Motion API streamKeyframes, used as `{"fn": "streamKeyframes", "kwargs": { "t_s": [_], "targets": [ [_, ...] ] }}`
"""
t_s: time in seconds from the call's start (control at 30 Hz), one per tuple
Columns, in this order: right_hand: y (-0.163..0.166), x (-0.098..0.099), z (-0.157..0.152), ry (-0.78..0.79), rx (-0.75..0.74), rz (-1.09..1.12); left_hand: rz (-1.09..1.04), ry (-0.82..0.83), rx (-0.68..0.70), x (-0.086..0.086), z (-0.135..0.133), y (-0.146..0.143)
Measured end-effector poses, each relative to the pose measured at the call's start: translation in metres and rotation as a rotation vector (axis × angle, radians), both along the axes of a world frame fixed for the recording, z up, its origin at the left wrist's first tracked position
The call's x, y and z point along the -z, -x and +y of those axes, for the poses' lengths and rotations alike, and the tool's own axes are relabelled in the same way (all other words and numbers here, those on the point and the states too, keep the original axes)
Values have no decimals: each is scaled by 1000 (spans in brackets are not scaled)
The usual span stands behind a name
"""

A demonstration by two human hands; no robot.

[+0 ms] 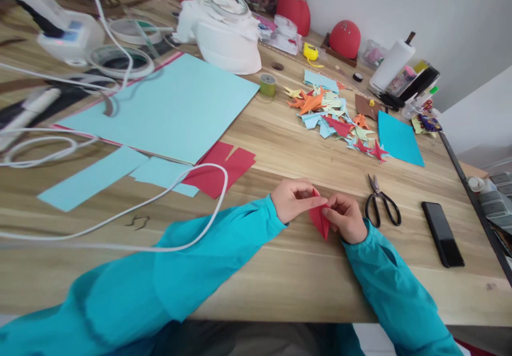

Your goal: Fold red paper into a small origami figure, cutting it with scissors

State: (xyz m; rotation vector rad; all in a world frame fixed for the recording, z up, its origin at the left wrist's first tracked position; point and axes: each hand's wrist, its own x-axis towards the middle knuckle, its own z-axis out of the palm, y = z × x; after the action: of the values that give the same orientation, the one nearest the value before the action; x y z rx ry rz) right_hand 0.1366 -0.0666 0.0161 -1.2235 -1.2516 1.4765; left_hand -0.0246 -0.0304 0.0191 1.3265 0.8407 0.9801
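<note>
A small piece of folded red paper point(320, 221) is held between my two hands, just above the near part of the wooden table. My left hand point(295, 200) pinches its upper left side with thumb and fingers. On the right edge, my right hand point(346, 217) grips the same paper with bent fingers. The paper is narrow with a crease down its middle and a point toward me; its upper part is partly hidden by my fingers. Black-handled scissors point(380, 201) lie just right of my right hand. Red paper sheets point(224, 168) lie to the left.
Folded paper cranes point(320, 108) in several colours are heaped beyond my hands. A blue paper stack point(400, 138) and a phone point(443, 233) lie to the right. Large light-blue sheets point(168, 108) and paper strips point(94, 177) lie left, where a white cable point(224, 180) loops over my left sleeve.
</note>
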Motion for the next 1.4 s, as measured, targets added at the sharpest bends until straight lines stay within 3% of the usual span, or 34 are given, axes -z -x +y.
{"fn": "streamKeyframes", "kwargs": {
  "t_s": [0.3,0.87,1.1,1.4],
  "targets": [
    [0,0,0,5,-21,-33,63,-112,1,6,0,-1],
    [1,0,0,8,-38,-49,-45,70,13,4,0,-1],
    [4,-3,-1,1,-49,-79,106,-112,-3,13,-3,-6],
    [4,-3,-2,-29,-65,-114,117,-116,15,6,-4,-3]
  ]
}}
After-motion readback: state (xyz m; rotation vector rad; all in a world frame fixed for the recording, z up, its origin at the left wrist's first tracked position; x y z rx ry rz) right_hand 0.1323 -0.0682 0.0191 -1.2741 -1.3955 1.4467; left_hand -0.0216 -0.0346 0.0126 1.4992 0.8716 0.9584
